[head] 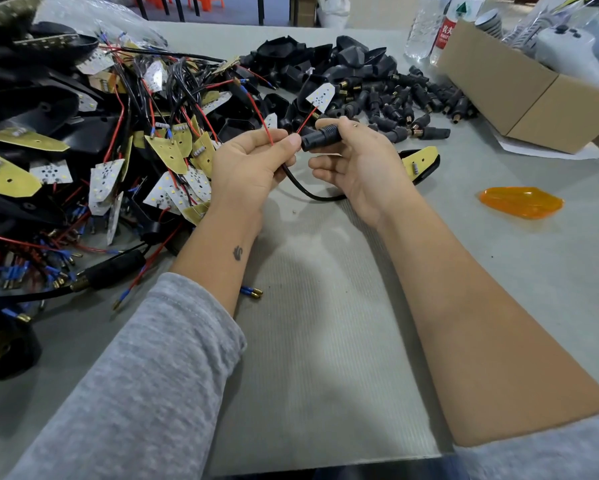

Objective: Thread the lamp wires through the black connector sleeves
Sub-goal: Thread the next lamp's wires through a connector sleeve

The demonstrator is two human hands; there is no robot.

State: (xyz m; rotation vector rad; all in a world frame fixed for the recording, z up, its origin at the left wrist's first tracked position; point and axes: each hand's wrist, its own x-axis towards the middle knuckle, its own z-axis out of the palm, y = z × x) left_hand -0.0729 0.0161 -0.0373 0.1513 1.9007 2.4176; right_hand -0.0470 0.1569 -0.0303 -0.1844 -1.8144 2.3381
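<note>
Two hands: right [357,157] gripping black sleeve [320,137], left [253,161] apparently pinching red wire [268,131].

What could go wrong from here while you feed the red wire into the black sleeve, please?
1. The left hand pinches the thin red wire close to the sleeve that the right hand holds; the wire may buckle rather than enter.
2. The wire runs back to a board by the tangled pile; a tug could snag it.
3. The black cable loops under the right hand and might catch.
</note>
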